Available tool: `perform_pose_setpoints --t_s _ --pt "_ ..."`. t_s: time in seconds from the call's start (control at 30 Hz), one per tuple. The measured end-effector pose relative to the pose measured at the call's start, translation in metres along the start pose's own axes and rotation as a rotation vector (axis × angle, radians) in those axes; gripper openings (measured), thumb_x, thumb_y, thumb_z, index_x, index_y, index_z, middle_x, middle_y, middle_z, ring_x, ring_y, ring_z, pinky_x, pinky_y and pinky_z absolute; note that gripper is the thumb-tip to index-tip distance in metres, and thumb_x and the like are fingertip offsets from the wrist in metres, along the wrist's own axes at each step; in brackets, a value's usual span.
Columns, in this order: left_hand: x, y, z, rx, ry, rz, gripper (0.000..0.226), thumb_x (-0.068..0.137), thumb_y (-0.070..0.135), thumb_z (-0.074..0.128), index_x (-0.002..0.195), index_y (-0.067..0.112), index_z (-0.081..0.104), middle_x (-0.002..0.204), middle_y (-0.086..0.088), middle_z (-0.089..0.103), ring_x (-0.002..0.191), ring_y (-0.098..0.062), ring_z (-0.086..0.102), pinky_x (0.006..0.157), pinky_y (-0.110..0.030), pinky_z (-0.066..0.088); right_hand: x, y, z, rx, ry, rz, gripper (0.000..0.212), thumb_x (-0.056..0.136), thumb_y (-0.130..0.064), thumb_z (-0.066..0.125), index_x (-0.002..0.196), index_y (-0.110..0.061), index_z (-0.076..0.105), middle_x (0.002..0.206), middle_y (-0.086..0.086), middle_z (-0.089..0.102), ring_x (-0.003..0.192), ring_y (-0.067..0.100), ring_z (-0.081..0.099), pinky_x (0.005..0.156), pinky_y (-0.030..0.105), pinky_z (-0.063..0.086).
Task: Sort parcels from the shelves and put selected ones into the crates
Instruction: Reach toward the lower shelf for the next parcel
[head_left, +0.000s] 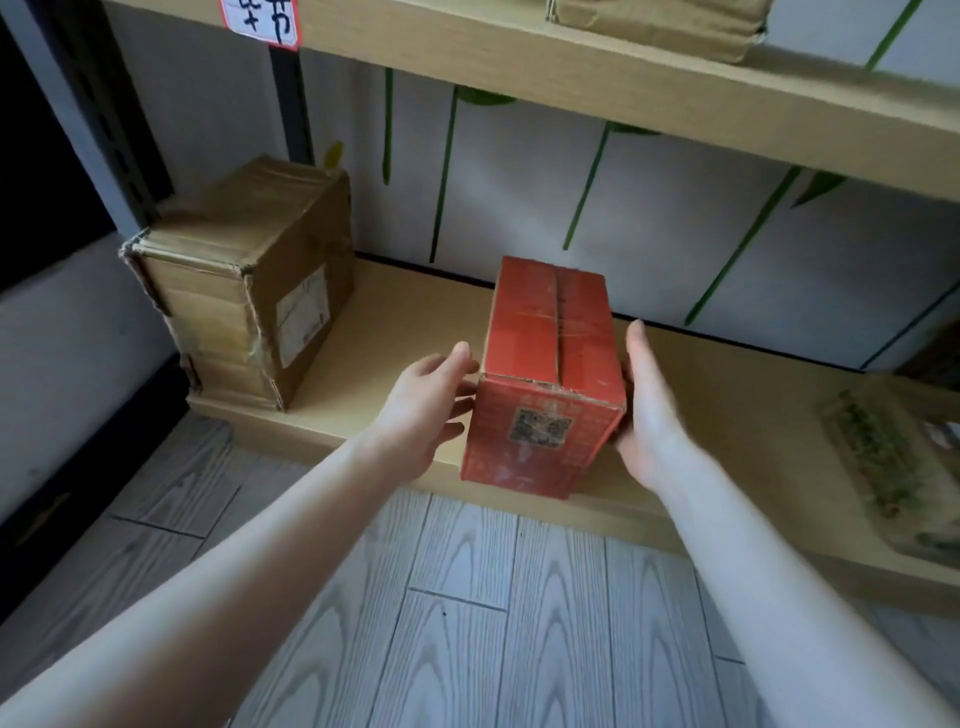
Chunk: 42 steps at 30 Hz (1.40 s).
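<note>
A red cardboard parcel (548, 374) stands on the low wooden shelf (395, 358), its near end at the shelf's front edge. My left hand (423, 410) is pressed against its left side, fingers spread. Flat against the parcel's right side lies my right hand (649, 410), fingers straight. The parcel is clamped between the two palms. A dark square label shows on the parcel's near face. No crate is in view.
A large brown taped box (244, 280) sits at the shelf's left end beside a dark metal upright (104, 119). A flat green-patterned packet (893, 462) lies at the right. An upper shelf (623, 88) carries another brown box (660, 26). Grey plank floor (467, 623) lies below.
</note>
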<state>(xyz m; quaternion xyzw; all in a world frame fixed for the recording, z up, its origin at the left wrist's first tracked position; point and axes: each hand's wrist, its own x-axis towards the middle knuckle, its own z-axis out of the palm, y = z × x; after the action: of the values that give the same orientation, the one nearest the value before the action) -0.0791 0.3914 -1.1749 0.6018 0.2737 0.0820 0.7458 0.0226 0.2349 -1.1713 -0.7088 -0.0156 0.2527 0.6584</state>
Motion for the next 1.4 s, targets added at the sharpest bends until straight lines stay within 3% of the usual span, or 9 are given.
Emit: perform_pose_setpoints --t_s 0.2,0.33,0.47,0.67,0.8,1.13,1.2,1.33,1.4 --pt "-0.008 -0.006 0.014 0.163 0.026 0.227 0.03 0.087 0.045 0.057 0.107 0.024 0.064 0.098 0.01 0.066 0.082 0.007 0.064 0.068 -0.012 0.05 -0.003 0.007 -0.014 0.149 -0.003 -0.004 0.053 0.08 -0.04 0.065 0.126 -0.018 0.051 0.113 0.005 0.068 0.1 0.021 0.066 0.084 0.038 0.051" --pt "-0.01 -0.001 0.015 0.153 0.077 0.198 0.062 0.066 0.053 0.073 0.121 0.034 0.052 0.12 0.005 0.055 0.105 -0.011 0.06 0.087 -0.031 0.053 -0.007 0.031 -0.022 0.509 -0.056 -0.064 0.037 0.087 -0.018 0.057 0.124 -0.021 0.055 0.109 0.005 0.071 0.091 0.018 0.069 0.067 0.031 0.056" --pt "-0.002 0.009 0.005 0.106 0.243 0.058 0.031 0.073 0.034 0.076 0.082 0.016 0.053 0.078 0.002 0.058 0.053 -0.004 0.059 0.038 -0.012 0.041 -0.008 0.043 -0.029 0.565 -0.116 -0.065 0.042 0.089 -0.005 0.05 0.121 -0.032 0.053 0.096 -0.003 0.074 0.081 0.013 0.071 0.059 0.029 0.056" --pt "-0.002 0.003 -0.005 0.275 0.136 -0.006 0.03 0.071 0.034 0.077 0.071 0.01 0.061 0.064 0.0 0.07 0.051 -0.011 0.062 0.042 -0.014 0.043 -0.008 0.05 -0.04 0.455 -0.035 -0.037 0.049 0.091 0.011 0.035 0.117 -0.024 0.056 0.096 0.003 0.069 0.073 0.013 0.07 0.064 0.027 0.059" --pt "-0.003 -0.012 -0.003 0.119 0.126 0.007 0.028 0.084 0.02 0.064 0.112 0.015 0.064 0.097 -0.003 0.069 0.076 -0.013 0.061 0.066 -0.025 0.047 -0.006 0.062 -0.042 0.365 0.108 0.06 0.028 0.094 -0.002 0.039 0.095 -0.015 0.064 0.07 -0.001 0.071 0.054 0.007 0.066 0.049 0.02 0.053" --pt "0.018 -0.02 0.015 -0.052 0.056 0.081 0.019 0.089 0.019 0.057 0.101 0.033 0.064 0.069 0.015 0.071 0.058 -0.003 0.066 0.042 -0.017 0.045 0.018 0.07 -0.041 0.48 0.281 0.122 0.046 0.089 -0.026 0.052 0.046 -0.017 0.066 0.049 -0.006 0.066 0.042 0.009 0.062 0.049 0.024 0.051" --pt "0.016 -0.017 0.023 -0.053 0.063 0.049 0.018 0.089 0.017 0.056 0.097 0.032 0.065 0.067 0.014 0.071 0.058 -0.003 0.066 0.045 -0.018 0.048 0.01 0.065 -0.045 0.493 0.282 0.153 0.045 0.09 -0.028 0.05 0.052 -0.018 0.072 0.049 -0.008 0.066 0.043 0.008 0.062 0.044 0.019 0.051" --pt "-0.013 0.008 0.059 0.012 0.048 -0.055 0.02 0.088 0.014 0.056 0.091 0.032 0.065 0.064 0.012 0.071 0.057 -0.004 0.066 0.046 -0.018 0.051 -0.038 0.045 -0.071 0.463 0.37 0.211 0.034 0.091 -0.034 0.05 0.118 -0.017 0.062 0.061 -0.012 0.07 0.058 0.006 0.066 0.05 0.017 0.052" --pt "-0.034 0.023 0.086 0.072 0.008 -0.093 0.019 0.088 0.014 0.055 0.09 0.03 0.064 0.065 0.011 0.071 0.058 -0.004 0.066 0.047 -0.02 0.051 -0.07 0.031 -0.093 0.478 0.422 0.207 0.031 0.09 -0.029 0.049 0.115 -0.017 0.064 0.07 -0.009 0.072 0.066 0.008 0.068 0.06 0.021 0.054"
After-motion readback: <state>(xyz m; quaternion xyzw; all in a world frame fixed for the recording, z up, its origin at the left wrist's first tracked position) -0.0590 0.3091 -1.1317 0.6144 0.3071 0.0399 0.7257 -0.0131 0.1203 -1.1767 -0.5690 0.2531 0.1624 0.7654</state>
